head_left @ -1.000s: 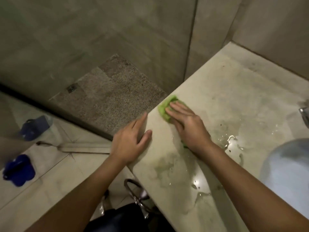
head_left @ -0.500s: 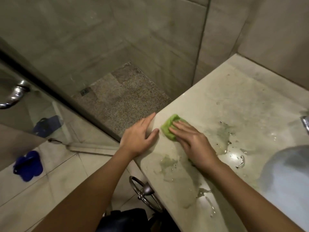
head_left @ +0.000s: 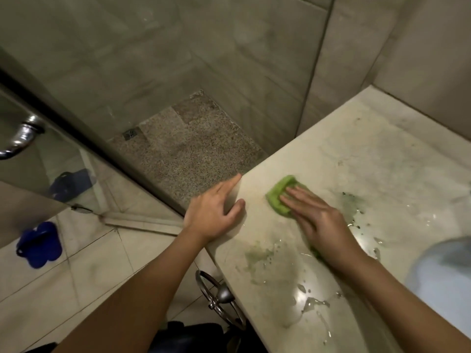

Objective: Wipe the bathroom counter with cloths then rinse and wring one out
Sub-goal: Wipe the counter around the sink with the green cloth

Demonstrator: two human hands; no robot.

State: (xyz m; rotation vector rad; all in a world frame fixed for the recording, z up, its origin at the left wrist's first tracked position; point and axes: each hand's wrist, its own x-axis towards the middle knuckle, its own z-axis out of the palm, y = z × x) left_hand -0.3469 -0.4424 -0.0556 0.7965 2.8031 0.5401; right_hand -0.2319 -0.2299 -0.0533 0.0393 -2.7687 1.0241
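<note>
A green cloth (head_left: 276, 197) lies on the pale stone bathroom counter (head_left: 356, 154) near its left edge. My right hand (head_left: 313, 220) presses flat on the cloth with straight fingers, covering most of it; a strip of green shows by my wrist. My left hand (head_left: 214, 212) rests flat on the counter's left edge, fingers straight, thumb on the top. Water puddles and a greenish smear lie on the counter in front of and beside the cloth.
The white basin (head_left: 443, 271) sits at the right edge. A glass shower screen (head_left: 76, 138) with a chrome handle (head_left: 20, 138) stands left, with speckled shower floor (head_left: 193, 151) behind it. Blue slippers (head_left: 38, 245) lie on the tiles. A chrome towel ring (head_left: 219, 296) hangs under the counter.
My right hand has kept sliding the green cloth over the counter near its left edge. My left hand stays on the edge. The view has tilted and shifted.
</note>
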